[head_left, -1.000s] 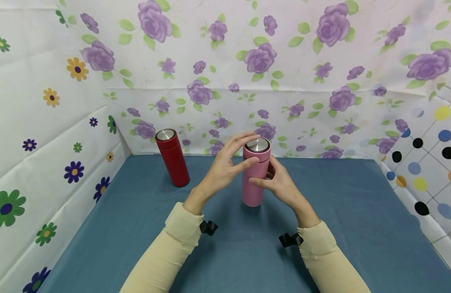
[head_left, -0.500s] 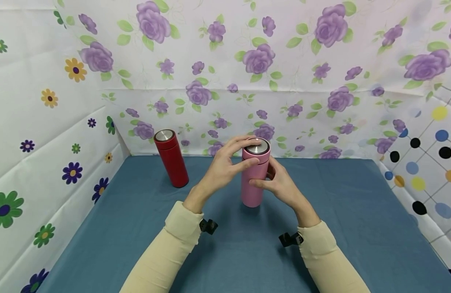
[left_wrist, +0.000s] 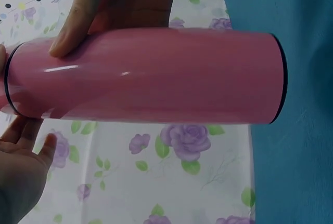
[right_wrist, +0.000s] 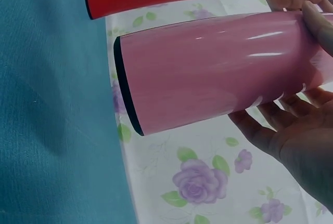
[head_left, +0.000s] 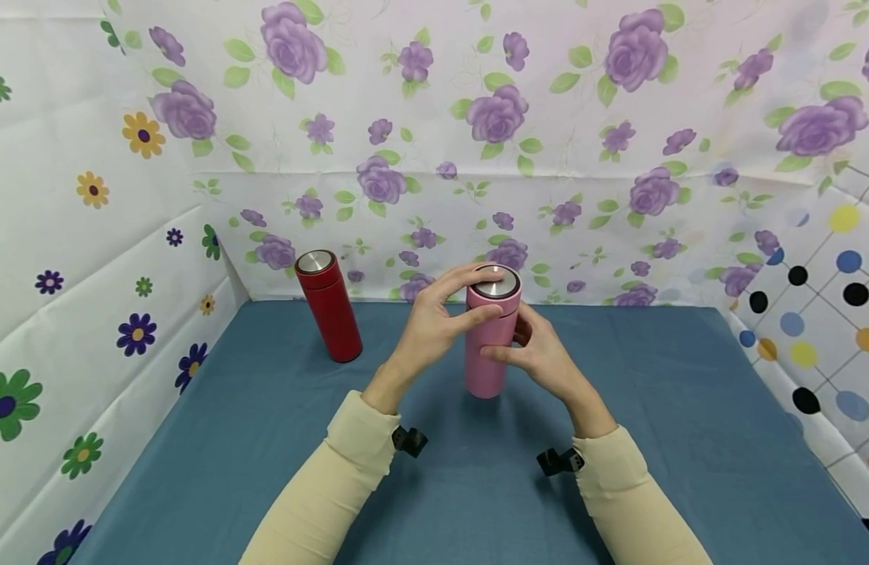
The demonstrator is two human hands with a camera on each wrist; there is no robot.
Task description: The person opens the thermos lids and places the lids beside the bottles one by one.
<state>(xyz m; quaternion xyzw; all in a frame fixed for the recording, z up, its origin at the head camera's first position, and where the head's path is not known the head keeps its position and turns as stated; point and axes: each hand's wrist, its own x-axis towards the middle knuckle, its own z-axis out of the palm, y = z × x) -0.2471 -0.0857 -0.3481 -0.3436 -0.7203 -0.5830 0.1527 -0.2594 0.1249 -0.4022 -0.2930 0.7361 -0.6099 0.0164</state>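
Note:
An upright pink thermos (head_left: 488, 353) with a shiny metal-topped lid (head_left: 496, 281) is in the middle of the head view, over the table, between both hands. My left hand (head_left: 434, 314) holds the lid, thumb along its side and fingers reaching over the top edge. Lower down, my right hand (head_left: 540, 357) grips the body, its thumb across the front and its fingers partly hidden behind. In the left wrist view, the thermos's smooth pink side (left_wrist: 177, 76) lies across the picture, with the right hand (left_wrist: 125, 5) above it. The right wrist view shows its dark base rim (right_wrist: 127, 86).
A red thermos (head_left: 330, 310) with a metal-topped lid stands at the back left of the blue-covered table (head_left: 463, 502). Flowered cloth (head_left: 434, 173) hangs behind the table, and a dotted cloth (head_left: 816, 345) hangs on the right.
My left hand's fingers have come down over the metal top of the pink thermos's lid, and the left wrist has shifted slightly right. The right hand keeps its hold.

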